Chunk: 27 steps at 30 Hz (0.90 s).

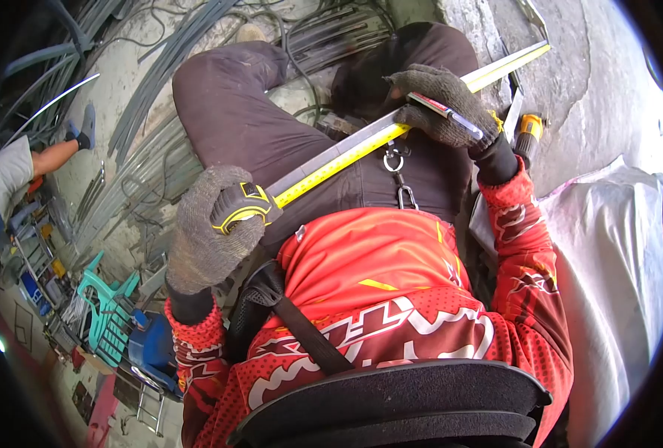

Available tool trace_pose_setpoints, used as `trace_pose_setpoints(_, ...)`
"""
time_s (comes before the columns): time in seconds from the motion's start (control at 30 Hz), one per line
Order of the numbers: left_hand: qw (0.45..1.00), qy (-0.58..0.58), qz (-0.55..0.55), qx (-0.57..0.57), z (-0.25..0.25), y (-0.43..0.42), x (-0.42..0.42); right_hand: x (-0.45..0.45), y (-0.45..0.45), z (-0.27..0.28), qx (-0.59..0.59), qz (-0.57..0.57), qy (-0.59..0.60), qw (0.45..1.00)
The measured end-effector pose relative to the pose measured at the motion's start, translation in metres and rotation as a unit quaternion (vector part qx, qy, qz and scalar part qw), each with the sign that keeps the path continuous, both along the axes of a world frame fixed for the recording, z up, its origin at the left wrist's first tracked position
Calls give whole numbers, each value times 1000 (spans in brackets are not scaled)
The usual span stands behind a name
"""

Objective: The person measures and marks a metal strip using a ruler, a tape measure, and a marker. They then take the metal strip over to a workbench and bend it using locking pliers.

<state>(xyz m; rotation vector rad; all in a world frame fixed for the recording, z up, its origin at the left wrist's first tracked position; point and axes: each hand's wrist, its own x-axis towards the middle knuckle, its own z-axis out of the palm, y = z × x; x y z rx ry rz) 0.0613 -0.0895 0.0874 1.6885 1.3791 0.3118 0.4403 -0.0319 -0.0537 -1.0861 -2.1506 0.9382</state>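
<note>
- Gripping a black-and-yellow tape measure (pixel 246 205) in the gloved left hand (pixel 208 239), curling the fingers round the case and leaving hardly any gap.
- Holding the yellow blade (pixel 339 168) drawn out from the case toward the upper right, lining it up along a gray metal bar (pixel 331 157) slanting across the lap.
- Clasping a red-and-white pen (pixel 457 118) in the gloved right hand (pixel 451 89), bending the fingers mostly inward and crossing over bar and blade; covering the underside, so impossible to tell how firmly gripping the metal.
- Sitting with knees bent in dark trousers (pixel 249 112), wearing a red jersey (pixel 369 250).
- Facing long metal strips (pixel 167 56) strewn over the concrete floor.
- Having a yellow-and-black tool (pixel 529 134) near the right wrist, and a silvery sheet (pixel 608 239) beside the right sleeve.
- Sharing the space with another person (pixel 12 172), well apart at the left, near a teal plastic chair (pixel 107 317).
</note>
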Motion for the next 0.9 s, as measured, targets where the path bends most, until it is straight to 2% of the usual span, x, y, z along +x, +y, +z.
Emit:
trace_pose_setpoints(0.13, 999, 13, -27, 21, -2, 4, 0, -1, -1, 3, 6, -5, 1, 1000)
trace_pose_setpoints(0.2, 993, -47, 69, -85, -4, 1, 1, -3, -1, 3, 3, -7, 4, 1000)
trace_pose_setpoints(0.37, 999, -11, 29, -32, 0, 8, 4, -4, -2, 2, -15, -19, 28, 999)
trace_pose_setpoints(0.47, 1000, 9, -1, 1, 1, 10, 4, -7, 0, 5, 37, -19, 41, 998)
trace_pose_setpoints(0.53, 1000, 7, -3, 8, 0, 10, 4, -12, -2, 13, 129, -50, 48, 989)
trace_pose_setpoints(0.57, 1000, 11, -1, 5, 0, 11, 3, -15, -5, 26, 128, -49, 49, 989)
trace_pose_setpoints(0.63, 1000, 16, 1, 0, 0, 10, 3, -23, -15, 56, -101, -48, 152, 982)
trace_pose_setpoints(0.67, 1000, 25, -6, 7, 1, 10, 3, -28, -22, 58, -102, -51, 153, 982)
trace_pose_setpoints(0.73, 999, 33, -16, 17, 2, 14, 5, -39, -26, 59, -213, 2, 304, 929)
trace_pose_setpoints(0.8, 999, 44, -8, 21, 3, 11, 6, -53, -28, 52, -183, -23, 317, 930)
trace_pose_setpoints(0.87, 999, 45, -10, 26, 3, 12, 7, -53, -26, 40, -209, 4, 278, 938)
trace_pose_setpoints(0.9, 998, 46, -11, 29, 3, 11, 6, -53, -24, 41, -169, 6, 254, 952)
